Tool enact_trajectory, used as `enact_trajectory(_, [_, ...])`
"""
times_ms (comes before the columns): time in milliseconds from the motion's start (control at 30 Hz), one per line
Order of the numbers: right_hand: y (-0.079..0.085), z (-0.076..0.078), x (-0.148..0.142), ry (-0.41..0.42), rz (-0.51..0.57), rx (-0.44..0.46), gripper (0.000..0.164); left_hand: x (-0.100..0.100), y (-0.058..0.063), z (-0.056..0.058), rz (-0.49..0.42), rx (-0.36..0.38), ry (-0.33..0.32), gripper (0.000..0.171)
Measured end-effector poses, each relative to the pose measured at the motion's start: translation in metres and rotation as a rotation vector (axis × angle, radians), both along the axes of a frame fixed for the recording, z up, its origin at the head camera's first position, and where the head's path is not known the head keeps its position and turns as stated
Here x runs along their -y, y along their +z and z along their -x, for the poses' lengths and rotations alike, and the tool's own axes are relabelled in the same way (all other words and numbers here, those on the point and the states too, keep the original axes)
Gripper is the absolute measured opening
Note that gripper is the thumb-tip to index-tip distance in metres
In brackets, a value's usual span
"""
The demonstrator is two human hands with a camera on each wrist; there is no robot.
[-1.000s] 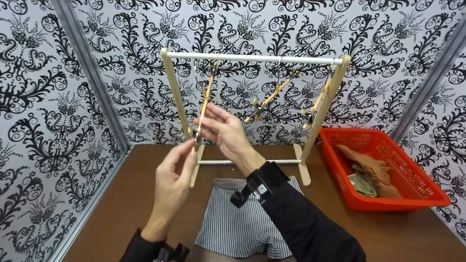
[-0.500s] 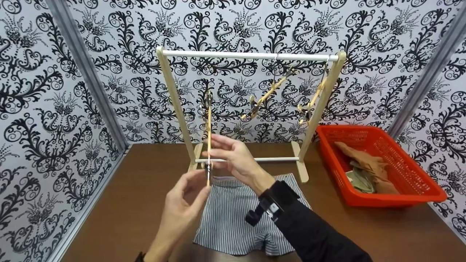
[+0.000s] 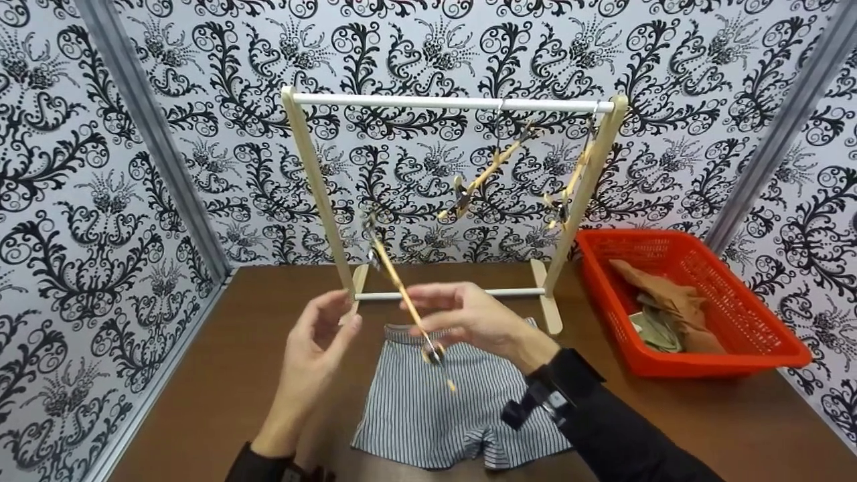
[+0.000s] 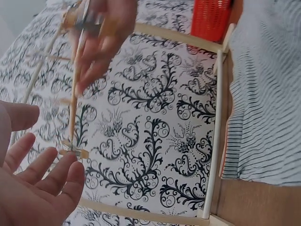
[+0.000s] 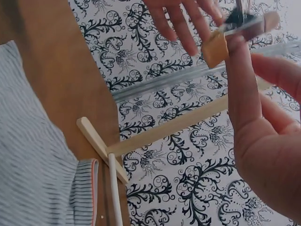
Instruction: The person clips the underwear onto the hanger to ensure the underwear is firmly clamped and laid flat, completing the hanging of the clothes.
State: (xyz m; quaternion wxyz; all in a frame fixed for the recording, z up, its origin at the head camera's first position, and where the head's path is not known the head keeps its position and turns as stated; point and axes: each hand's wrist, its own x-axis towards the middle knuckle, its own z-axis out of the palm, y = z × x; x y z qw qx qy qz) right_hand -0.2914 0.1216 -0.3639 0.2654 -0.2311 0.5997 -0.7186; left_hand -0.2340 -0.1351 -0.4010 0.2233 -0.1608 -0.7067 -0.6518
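Observation:
A wooden clip hanger [image 3: 395,274] slants over the table, held between the right hand's [image 3: 485,321] thumb and fingers. One of its clips [image 5: 216,49] shows close up and blurred in the right wrist view. The left hand [image 3: 311,351] is apart from the hanger in the head view, its fingers spread and loosely bent, holding nothing. Below the hands, grey-and-white striped shorts [image 3: 435,408] lie flat on the brown table [image 3: 201,375], waistband toward the rack. In the left wrist view the left fingers appear in front of the hanger's far end.
A wooden rack [image 3: 395,102] with a white rail stands behind the shorts. Two more clip hangers, one near the middle [image 3: 492,167] and one by the right post [image 3: 576,171], hang from it. A red basket [image 3: 730,367] at the right holds brown cloth [image 3: 686,308] and green cloth [image 3: 659,330].
The hanger has come off the left part of the rail, moved down toward the shorts and turned aslant. The left hand has let go of its lower end; the right hand still holds it.

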Motion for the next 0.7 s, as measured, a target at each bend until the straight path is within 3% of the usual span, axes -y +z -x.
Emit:
enact_trajectory(267, [-0.019, -0.019, -0.027, 0.115, -0.059, 0.043, 0.061, -0.007, -0.011, 0.024, -0.203, 0.164, -0.018, 0.064])
enact_trajectory(500, [-0.044, -0.031, -0.041, 0.142, 0.081, 0.049, 0.055, -0.019, -0.022, 0.043, -0.475, 0.249, -0.139, 0.066])
enact_trajectory(700, [-0.063, -0.042, -0.048, 0.193, 0.189, 0.030, 0.051, -0.026, -0.032, 0.046, -0.572, 0.323, -0.212, 0.054])
